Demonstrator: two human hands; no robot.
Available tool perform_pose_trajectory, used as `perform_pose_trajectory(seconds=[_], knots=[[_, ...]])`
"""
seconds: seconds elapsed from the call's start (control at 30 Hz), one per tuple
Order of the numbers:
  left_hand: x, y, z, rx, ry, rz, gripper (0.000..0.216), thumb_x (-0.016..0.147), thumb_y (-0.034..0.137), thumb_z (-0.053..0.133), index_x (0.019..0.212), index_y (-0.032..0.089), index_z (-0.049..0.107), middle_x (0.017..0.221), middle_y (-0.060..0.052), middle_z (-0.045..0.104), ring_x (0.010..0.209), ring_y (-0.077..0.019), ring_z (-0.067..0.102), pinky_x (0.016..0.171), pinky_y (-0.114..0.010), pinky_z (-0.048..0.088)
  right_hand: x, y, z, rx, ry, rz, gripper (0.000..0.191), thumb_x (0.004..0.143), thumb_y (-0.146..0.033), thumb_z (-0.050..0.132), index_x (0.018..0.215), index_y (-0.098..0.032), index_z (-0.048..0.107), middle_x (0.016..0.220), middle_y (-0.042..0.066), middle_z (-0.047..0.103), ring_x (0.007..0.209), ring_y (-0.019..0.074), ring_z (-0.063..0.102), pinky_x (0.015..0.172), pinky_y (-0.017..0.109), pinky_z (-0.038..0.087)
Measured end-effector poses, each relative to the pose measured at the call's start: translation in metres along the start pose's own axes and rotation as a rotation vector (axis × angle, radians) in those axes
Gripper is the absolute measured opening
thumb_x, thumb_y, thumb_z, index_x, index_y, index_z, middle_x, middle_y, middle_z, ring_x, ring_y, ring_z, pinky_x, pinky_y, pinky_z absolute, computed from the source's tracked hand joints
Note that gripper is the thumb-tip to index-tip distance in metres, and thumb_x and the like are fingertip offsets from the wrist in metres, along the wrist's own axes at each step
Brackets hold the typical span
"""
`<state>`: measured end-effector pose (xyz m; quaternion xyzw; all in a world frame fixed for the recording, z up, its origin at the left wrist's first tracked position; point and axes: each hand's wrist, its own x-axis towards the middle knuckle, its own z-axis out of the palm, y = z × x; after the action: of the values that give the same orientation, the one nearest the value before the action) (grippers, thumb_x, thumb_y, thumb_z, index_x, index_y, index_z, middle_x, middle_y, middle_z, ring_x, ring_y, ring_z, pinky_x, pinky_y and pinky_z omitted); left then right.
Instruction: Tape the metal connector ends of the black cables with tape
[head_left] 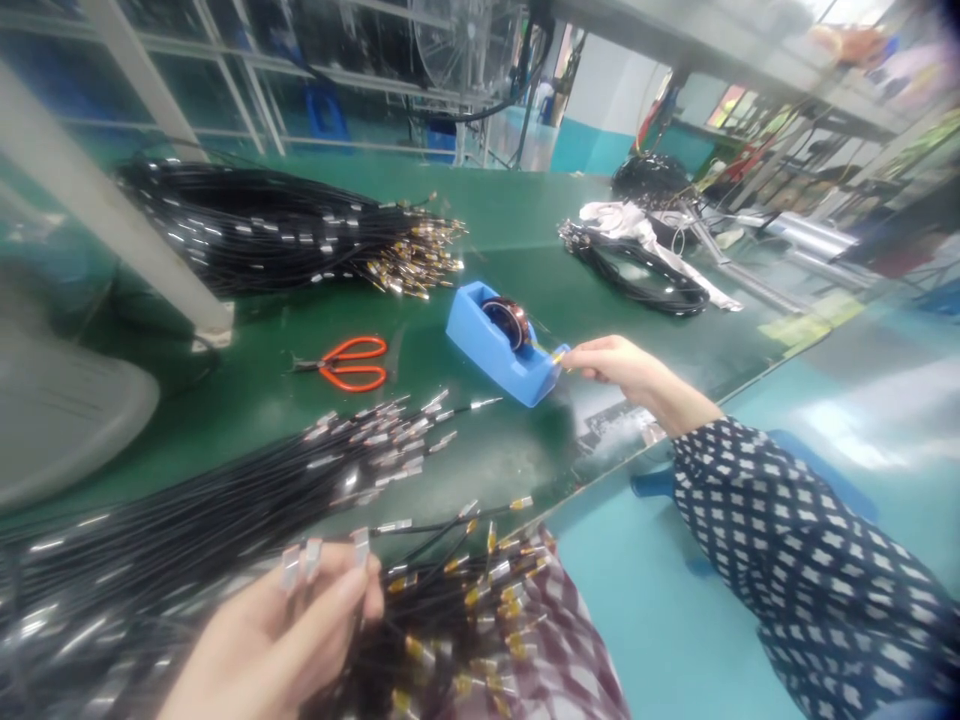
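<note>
My left hand [289, 635], low in the view, is closed around a few black cables [361, 548] whose silvery ends stick up between the fingers. Farther right, my right hand [622, 368] pinches the end of amber tape [558, 357] at the front lip of a blue tape dispenser [487, 350]. A dark amber tape roll [508, 322] sits in the dispenser. Beside and under my left hand lie more black cables [465, 590], many with yellow wraps near their tips. Another bundle of cables [360, 440] with pale, silvery ends stretches across the bench just beyond that hand.
Orange-handled cutters [352, 362] lie left of the dispenser on the green bench [517, 220]. A thick cable bundle [285, 225] lies at the back left, near a slanted white post [150, 200]. Coiled cables [645, 275] with white cloth lie back right. Checkered fabric [574, 630] shows below the bench edge.
</note>
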<state>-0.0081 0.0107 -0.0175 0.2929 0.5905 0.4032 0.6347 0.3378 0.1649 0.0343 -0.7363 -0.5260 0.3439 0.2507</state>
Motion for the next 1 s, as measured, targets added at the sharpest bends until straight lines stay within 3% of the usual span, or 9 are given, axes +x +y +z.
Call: perform_pose_trajectory(seconds=[0.17,0.3,0.4,0.53,0.63,0.8,1.0], knots=[[-0.001,0.002,0.001,0.01,-0.001,0.017,0.032,0.059,0.04,0.085,0.067,0.014,0.067,0.062,-0.005,0.062,0.039,-0.0029,0.027,0.035,-0.018,0.023,-0.003,0.003,0.007,-0.091,0.066,-0.028,0.011,0.065,-0.024,0.069,0.066,-0.014,0.072,0.06,0.002,0.06,0.06,0.0133,0.048,0.056,0.025,0.034],[-0.005,0.006,0.006,0.025,-0.005,0.042,0.035,0.062,0.045,0.083,0.068,0.014,0.068,0.063,-0.005,0.062,0.04,-0.0023,0.026,0.037,-0.018,0.021,-0.023,0.005,0.027,-0.125,-0.02,-0.073,0.006,0.062,-0.018,0.07,0.056,-0.015,0.068,0.063,0.004,0.064,0.06,0.0144,0.053,0.058,0.025,0.038],[-0.008,0.01,0.013,0.043,-0.023,0.039,0.039,0.065,0.05,0.081,0.07,0.013,0.068,0.061,-0.003,0.059,0.041,-0.0024,0.027,0.039,-0.018,0.018,-0.051,-0.006,0.05,-0.001,-0.219,-0.139,0.016,0.071,-0.031,0.067,0.07,-0.016,0.069,0.071,0.002,0.065,0.059,0.0115,0.051,0.057,0.024,0.041],[-0.009,0.013,0.019,0.045,-0.032,0.119,0.034,0.074,0.047,0.076,0.075,0.014,0.067,0.064,-0.003,0.06,0.043,-0.0032,0.029,0.04,-0.019,0.02,-0.085,-0.034,0.078,0.299,-0.673,-0.183,0.021,0.076,-0.036,0.066,0.075,-0.014,0.067,0.071,0.001,0.06,0.055,0.0081,0.045,0.052,0.022,0.037],[-0.011,0.013,0.02,0.053,-0.032,0.134,0.028,0.076,0.041,0.075,0.083,0.014,0.069,0.066,-0.003,0.061,0.047,-0.0051,0.034,0.042,-0.019,0.024,-0.099,-0.051,0.093,0.27,-0.801,-0.243,0.023,0.082,-0.035,0.061,0.077,-0.014,0.069,0.08,0.002,0.061,0.056,0.0073,0.046,0.052,0.021,0.037],[-0.013,0.012,0.019,0.067,-0.006,0.167,0.024,0.072,0.033,0.08,0.087,0.015,0.073,0.072,-0.004,0.061,0.061,-0.0107,0.048,0.048,-0.019,0.032,-0.107,-0.061,0.107,0.135,-0.864,-0.327,0.025,0.086,-0.033,0.055,0.079,-0.014,0.071,0.077,0.002,0.06,0.057,0.0093,0.048,0.052,0.022,0.038],[-0.013,0.013,0.019,0.151,-0.036,0.205,0.021,0.077,0.031,0.075,0.069,0.014,0.066,0.064,-0.001,0.057,0.054,-0.0093,0.042,0.043,-0.02,0.026,-0.111,-0.062,0.111,0.081,-0.794,-0.435,0.022,0.085,-0.03,0.059,0.074,-0.015,0.071,0.077,0.002,0.06,0.063,0.0113,0.051,0.055,0.023,0.037]])
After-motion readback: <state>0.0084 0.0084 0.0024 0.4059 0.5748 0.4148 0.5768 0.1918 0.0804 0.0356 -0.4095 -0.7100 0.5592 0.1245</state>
